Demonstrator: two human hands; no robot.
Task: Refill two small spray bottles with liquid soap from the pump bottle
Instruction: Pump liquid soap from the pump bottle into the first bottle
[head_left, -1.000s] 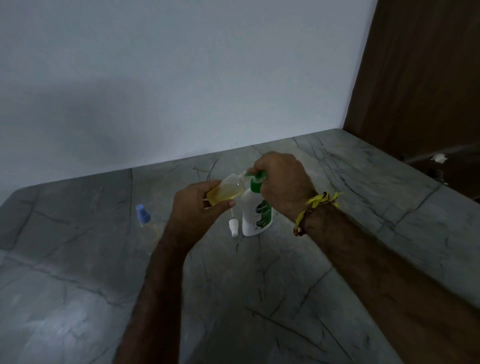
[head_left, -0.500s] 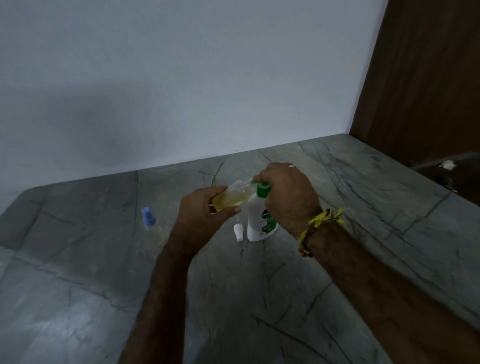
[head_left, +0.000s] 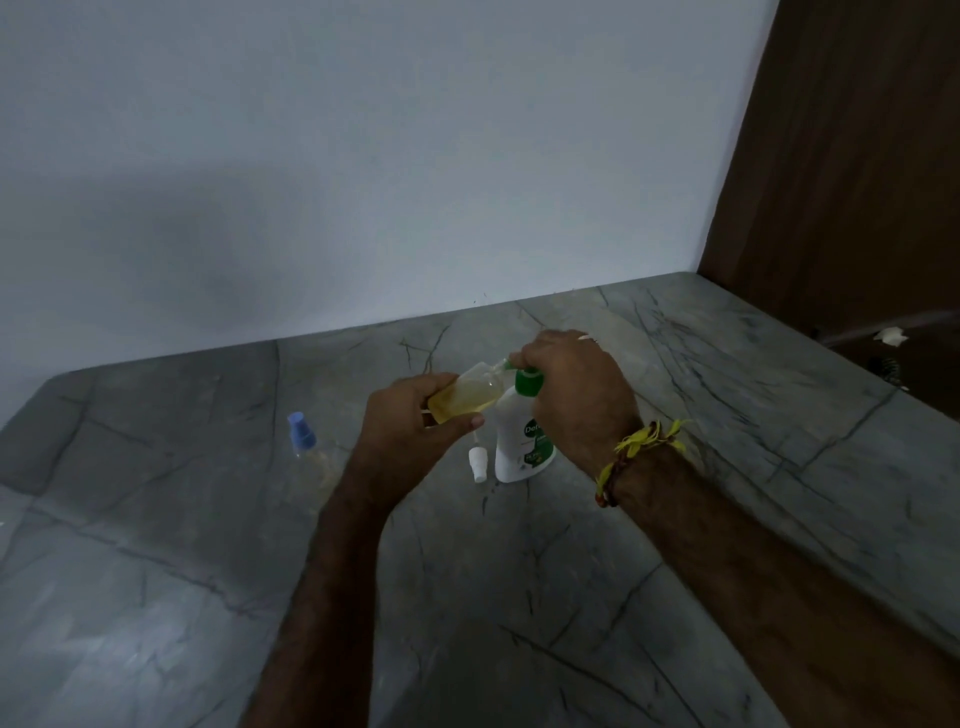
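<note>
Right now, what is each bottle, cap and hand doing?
small spray bottle: uncapped, tilted, partly full of yellow soap, mouth at the pump spout.
pump bottle: upright on the counter.
white spray cap: off, on the counter.
blue-capped bottle: capped, standing apart.
left hand: grips the small spray bottle.
right hand: on the pump head.

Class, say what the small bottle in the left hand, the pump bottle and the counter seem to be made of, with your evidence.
Small bottle: likely clear plastic; yellow liquid shows through.
Pump bottle: opaque white glossy plastic, probably, with green collar.
Counter: grey veined stone or a stone-look surface, smooth with a dull sheen.
</note>
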